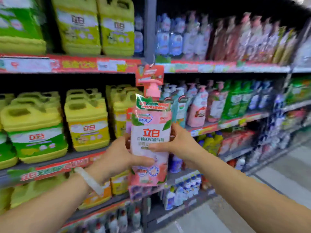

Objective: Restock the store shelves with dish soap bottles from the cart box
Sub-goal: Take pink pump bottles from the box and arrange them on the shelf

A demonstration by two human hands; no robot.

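A pink dish soap bottle point(150, 132) with a pump top and a white-and-pink label is held upright in front of the shelves, at the middle of the view. My left hand point(117, 153) grips its lower left side, thumb across the front. My right hand point(178, 140) holds its right side, thumb pressed on the label. Behind it, on the middle shelf point(223, 122), stand similar pink pump bottles point(198, 108) beside teal and green ones. The cart box is not in view.
Yellow and green detergent jugs point(87, 120) fill the left shelves at several levels. Bagged refills and bottles point(218, 36) line the top right shelf. A dark upright post point(150, 29) divides the two bays. Grey aisle floor point(277, 182) runs along the lower right.
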